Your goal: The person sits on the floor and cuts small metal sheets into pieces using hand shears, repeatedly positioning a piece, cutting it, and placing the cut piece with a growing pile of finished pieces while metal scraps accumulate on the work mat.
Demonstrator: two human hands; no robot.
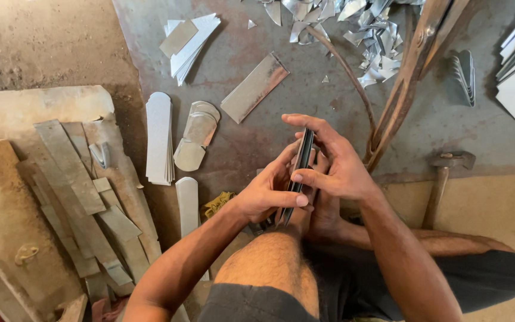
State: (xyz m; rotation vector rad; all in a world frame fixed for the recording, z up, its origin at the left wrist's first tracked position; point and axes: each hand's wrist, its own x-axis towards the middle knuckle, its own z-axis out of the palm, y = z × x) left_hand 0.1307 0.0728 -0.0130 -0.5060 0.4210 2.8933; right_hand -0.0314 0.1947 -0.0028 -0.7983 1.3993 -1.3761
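Observation:
A thin stack of flat metal strips point(301, 164) stands on edge between both my hands, above my bent knee. My left hand point(266, 194) grips its lower part from the left, thumb pressed against the side. My right hand point(329, 164) clasps the upper part from the right, fingers curled over the top end. The strips look dark grey and are aligned edge-on to the camera.
Cut metal blanks lie on the grey floor: a rounded stack point(159, 137), an oval stack point(195, 134), a rectangular plate point(254, 86), a fanned pile point(189, 42). Shiny offcuts point(359, 27) lie at the top. Large shears point(400, 89) and a hammer point(442, 179) are on the right, rusty strips point(73, 179) on the left.

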